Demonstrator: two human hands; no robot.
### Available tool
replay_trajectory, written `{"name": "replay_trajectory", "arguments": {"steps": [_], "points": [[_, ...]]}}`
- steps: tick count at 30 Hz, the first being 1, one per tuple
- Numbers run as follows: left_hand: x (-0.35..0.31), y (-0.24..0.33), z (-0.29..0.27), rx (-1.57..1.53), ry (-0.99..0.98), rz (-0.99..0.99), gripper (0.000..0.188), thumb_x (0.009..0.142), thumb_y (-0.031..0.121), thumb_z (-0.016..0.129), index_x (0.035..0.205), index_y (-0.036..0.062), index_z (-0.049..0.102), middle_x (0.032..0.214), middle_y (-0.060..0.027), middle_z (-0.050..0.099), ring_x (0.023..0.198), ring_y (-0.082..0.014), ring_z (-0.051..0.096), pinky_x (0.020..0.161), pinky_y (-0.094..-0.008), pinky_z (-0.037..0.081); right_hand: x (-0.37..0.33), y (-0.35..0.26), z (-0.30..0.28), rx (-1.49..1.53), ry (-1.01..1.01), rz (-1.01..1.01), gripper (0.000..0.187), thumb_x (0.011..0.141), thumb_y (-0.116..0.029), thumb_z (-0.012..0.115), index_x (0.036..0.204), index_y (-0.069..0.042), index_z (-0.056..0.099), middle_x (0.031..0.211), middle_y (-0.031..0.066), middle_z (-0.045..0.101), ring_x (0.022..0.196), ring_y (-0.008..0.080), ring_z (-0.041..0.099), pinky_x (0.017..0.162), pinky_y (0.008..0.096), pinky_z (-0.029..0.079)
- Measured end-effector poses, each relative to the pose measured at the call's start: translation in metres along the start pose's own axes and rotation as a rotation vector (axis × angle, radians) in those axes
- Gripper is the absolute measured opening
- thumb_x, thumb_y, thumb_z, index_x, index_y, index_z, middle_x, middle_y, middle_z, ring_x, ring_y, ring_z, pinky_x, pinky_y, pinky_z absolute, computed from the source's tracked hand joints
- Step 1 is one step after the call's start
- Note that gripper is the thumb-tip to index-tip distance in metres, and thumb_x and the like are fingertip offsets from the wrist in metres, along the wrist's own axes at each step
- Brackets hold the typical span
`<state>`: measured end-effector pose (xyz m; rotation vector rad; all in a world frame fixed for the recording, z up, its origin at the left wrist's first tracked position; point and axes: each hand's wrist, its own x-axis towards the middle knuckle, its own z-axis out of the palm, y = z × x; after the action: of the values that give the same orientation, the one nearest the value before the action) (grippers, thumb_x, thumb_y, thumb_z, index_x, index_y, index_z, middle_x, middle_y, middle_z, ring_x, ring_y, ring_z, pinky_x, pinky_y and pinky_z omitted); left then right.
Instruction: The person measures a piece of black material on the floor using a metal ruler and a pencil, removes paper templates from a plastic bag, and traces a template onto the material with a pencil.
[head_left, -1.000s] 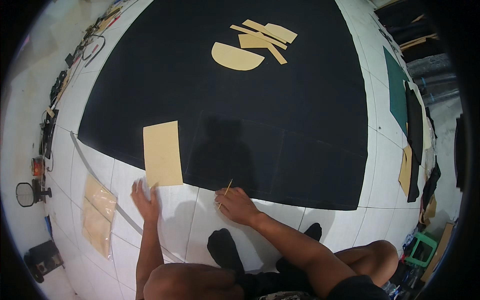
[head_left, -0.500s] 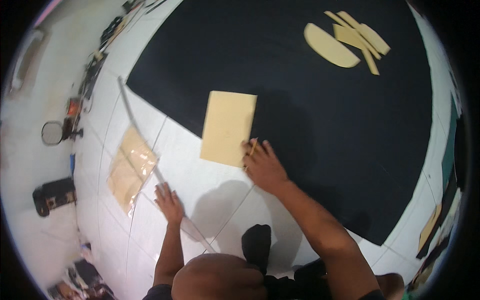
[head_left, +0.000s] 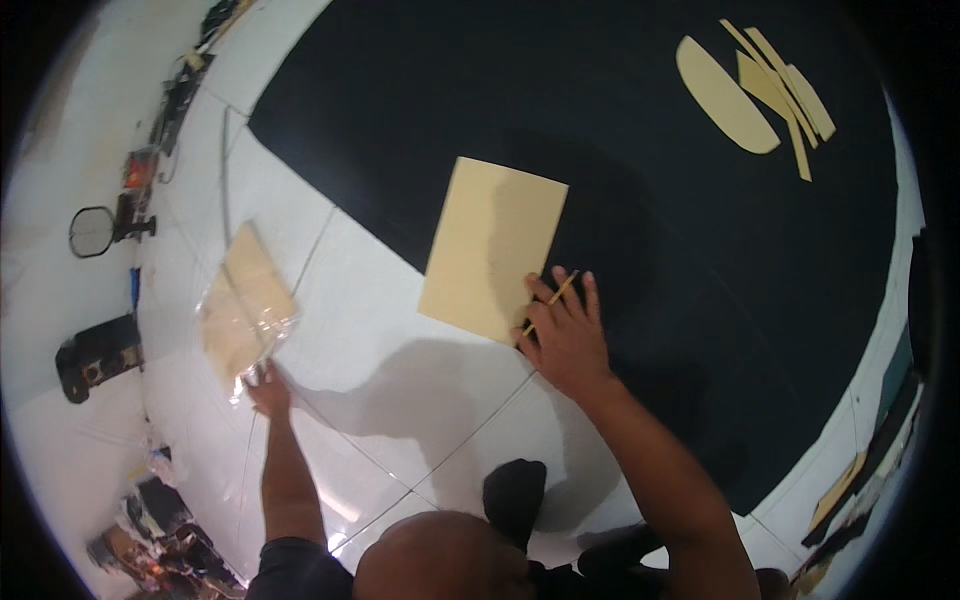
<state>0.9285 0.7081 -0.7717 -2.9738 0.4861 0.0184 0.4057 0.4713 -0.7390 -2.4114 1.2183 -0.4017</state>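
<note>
A tan rectangular sheet of card [head_left: 495, 235] lies partly on a large black cloth [head_left: 380, 130] and partly over the tiled floor. My right hand [head_left: 565, 335] rests at its near right corner, fingers spread, with a thin yellowish pencil [head_left: 563, 287] held between them. On the left, my left hand [head_left: 268, 390] is at the near corner of a clear plastic bag [head_left: 245, 305] with tan card in it. Its fingers are blurred, so their grip cannot be told. A long grey strip like a ruler [head_left: 226, 180] crosses the bag; its near end is hidden around my left hand and forearm.
Several cut tan card pieces [head_left: 728, 98], one with a rounded outline, lie at the cloth's far right. White floor tiles [head_left: 330, 290] border the cloth. Along the left wall stand a black box-like device [head_left: 100, 357] and other clutter. My dark-covered foot [head_left: 515, 497] is near the lower middle.
My left hand has moved left from the strip's near part to the bag's corner, and the strip's near end has swung left. The card looks turned slightly clockwise under my right hand.
</note>
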Motion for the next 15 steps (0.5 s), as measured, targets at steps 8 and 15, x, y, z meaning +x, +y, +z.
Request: {"name": "replay_trajectory", "arguments": {"steps": [8,15], "points": [[-0.066,0.133,-0.007,-0.417,0.187,0.642,0.063,0.103,0.04,0.057,0.152,0.0027,0.041,0.155,-0.0287,0.036,0.146,-0.0433,0.032,0.119,-0.0553,0.028,0.007,-0.015,0.012,-0.085,0.039,0.069,0.028,0.089,-0.035,0.069,0.099,-0.01,0.061,0.14,0.0136,0.056,0.138,0.0387,0.046,0.116,0.0691,0.025],[-0.112,0.166,-0.007,-0.304,0.104,0.66,0.061,0.106,0.045,0.045,0.153,0.0069,0.042,0.16,-0.0257,0.033,0.149,-0.0426,0.028,0.12,-0.056,0.025,0.009,-0.014,0.003,-0.131,0.159,0.228,0.029,0.086,-0.034,0.075,0.097,-0.011,0.06,0.142,0.0099,0.056,0.141,0.0351,0.045,0.118,0.0664,0.025]]}}
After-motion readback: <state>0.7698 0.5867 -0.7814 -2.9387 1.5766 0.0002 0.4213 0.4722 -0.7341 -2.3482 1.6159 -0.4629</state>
